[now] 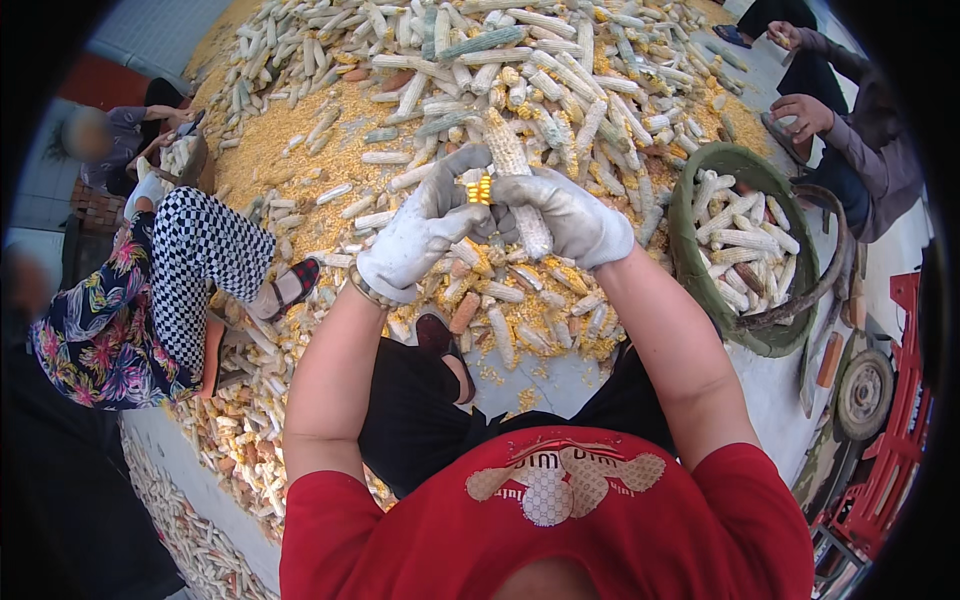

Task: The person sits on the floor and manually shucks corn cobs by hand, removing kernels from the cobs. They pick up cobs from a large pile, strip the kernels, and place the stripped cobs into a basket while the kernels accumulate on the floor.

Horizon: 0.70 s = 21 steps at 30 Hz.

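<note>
Both of my hands wear pale, dirt-stained work gloves and meet above a heap of corn cobs (525, 82). Between the fingers of my left hand (431, 225) is a piece of corn cob with yellow kernels (478, 190). My right hand (566, 214) grips a long, mostly bare corn cob (510, 154), tilted with its upper end leaning left. The two hands touch or nearly touch at the fingertips. Below them lie more cobs, some with kernels still on, among loose yellow kernels (517, 326). The fingertips are partly hidden behind the gloves and cobs.
A green basket (682, 225) with a dark curved handle holds bare cobs at the right. One person sits beyond it; others sit at the left, one in checkered trousers. Loose kernels (330, 165) cover the ground. A red metal frame (892, 420) and a wheel (864, 394) stand at the lower right.
</note>
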Motion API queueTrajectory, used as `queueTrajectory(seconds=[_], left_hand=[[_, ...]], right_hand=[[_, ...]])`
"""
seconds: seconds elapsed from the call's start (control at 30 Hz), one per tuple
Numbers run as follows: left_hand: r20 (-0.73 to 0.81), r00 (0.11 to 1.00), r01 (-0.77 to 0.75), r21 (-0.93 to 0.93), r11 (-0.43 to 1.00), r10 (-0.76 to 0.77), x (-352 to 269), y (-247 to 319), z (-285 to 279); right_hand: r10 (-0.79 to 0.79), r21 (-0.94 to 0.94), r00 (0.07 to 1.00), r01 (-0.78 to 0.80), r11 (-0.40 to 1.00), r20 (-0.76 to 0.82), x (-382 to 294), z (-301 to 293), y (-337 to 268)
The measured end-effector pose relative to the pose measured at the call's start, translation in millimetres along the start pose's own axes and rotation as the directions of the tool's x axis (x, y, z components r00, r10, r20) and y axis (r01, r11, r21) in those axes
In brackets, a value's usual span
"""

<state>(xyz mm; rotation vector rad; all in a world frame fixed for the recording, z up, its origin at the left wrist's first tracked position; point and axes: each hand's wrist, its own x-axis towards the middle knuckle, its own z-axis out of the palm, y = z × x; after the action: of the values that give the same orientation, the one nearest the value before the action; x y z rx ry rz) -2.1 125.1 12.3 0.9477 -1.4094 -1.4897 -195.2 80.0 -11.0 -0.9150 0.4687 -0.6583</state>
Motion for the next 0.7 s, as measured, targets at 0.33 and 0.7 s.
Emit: queueTrajectory(seconds=[0.33, 0.7], left_hand=[[-0.082, 0.994, 0.08, 0.031, 0.996, -0.078, 3.1, 7.4, -5.4], [-0.037, 0.998, 0.061, 0.085, 0.995, -0.058, 3.2, -0.8, -2.0]], right_hand=[[-0.07, -0.112, 0.998, 0.068, 0.991, -0.009, 0.9, 1.0, -3.2], [-0.081, -0.078, 0.995, 0.076, 0.994, -0.062, -0.4, -0.2, 3.8]])
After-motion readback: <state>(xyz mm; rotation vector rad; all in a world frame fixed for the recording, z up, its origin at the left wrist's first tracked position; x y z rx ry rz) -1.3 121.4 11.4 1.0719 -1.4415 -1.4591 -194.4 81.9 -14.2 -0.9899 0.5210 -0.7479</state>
